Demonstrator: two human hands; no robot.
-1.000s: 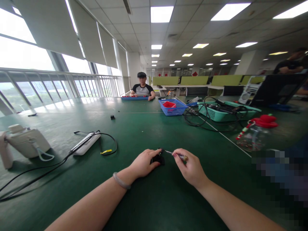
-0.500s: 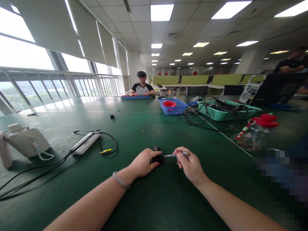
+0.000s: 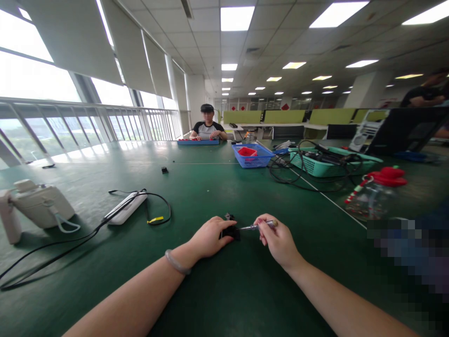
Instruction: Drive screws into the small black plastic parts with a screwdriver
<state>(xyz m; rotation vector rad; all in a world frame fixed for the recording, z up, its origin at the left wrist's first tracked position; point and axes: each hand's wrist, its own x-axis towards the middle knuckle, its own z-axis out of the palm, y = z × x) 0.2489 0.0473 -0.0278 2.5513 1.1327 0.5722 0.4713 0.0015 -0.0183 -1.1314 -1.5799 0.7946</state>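
My left hand (image 3: 209,237) grips a small black part (image 3: 234,232) against the green table, its thumb and fingers at the part's sides. Much of that part is hidden under the hand, and a small metallic piece (image 3: 229,216) shows just beyond it. In my right hand (image 3: 278,241) is a screwdriver (image 3: 269,223), pinched by the handle between thumb and fingers. The thin shaft points left, with its tip at the right side of the black part; whether it touches is too small to tell.
A white power strip (image 3: 126,208) with black cables and a beige bottle (image 3: 44,203) lie left. Ahead are a blue basket (image 3: 250,162) and a teal basket (image 3: 307,167) with cables. A red-lidded jar (image 3: 377,194) stands right. A person (image 3: 207,127) sits across the table.
The view has shifted very slightly. Both hands, the black part and the screwdriver keep nearly the same places, with the screwdriver handle tilted a touch differently.
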